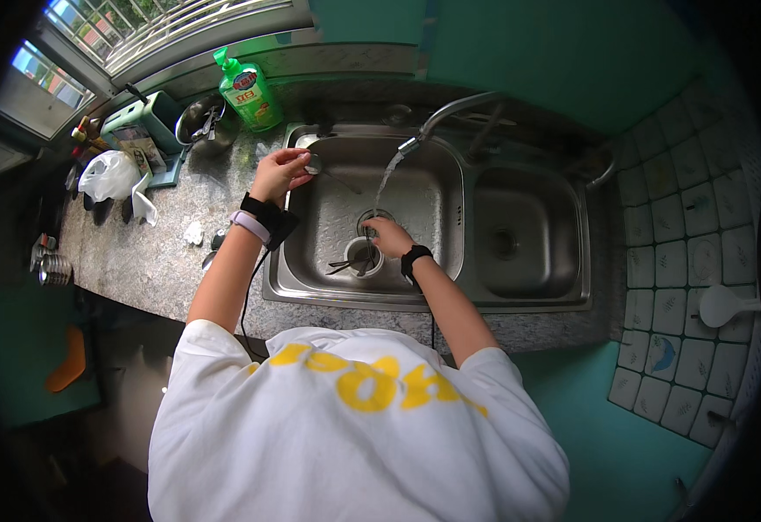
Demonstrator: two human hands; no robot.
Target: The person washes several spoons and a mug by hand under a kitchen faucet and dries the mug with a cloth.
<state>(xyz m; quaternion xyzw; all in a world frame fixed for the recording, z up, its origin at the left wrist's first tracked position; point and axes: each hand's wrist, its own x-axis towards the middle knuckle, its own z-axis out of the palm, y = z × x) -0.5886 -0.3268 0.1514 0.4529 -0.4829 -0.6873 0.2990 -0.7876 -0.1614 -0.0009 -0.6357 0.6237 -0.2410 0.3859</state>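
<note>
My left hand (282, 175) grips a metal spoon (314, 164) by its bowl end at the upper left corner of the large sink basin (334, 215); the thin handle points right over the basin. My right hand (390, 237) is low in the basin, its fingers around a thin dark utensil handle above a white round container (356, 266). Several utensils (341, 266) lean in that container. Water (387, 179) runs from the curved metal faucet (423, 137) and falls close behind my right hand, near the drain.
The smaller basin (527, 231) lies to the right. A green pump bottle (250, 94) and a metal bowl (205, 127) holding cutlery stand behind on the counter. A white plastic bag (109, 176), a knife block (148, 121) and a crumpled white piece (193, 233) are at the left.
</note>
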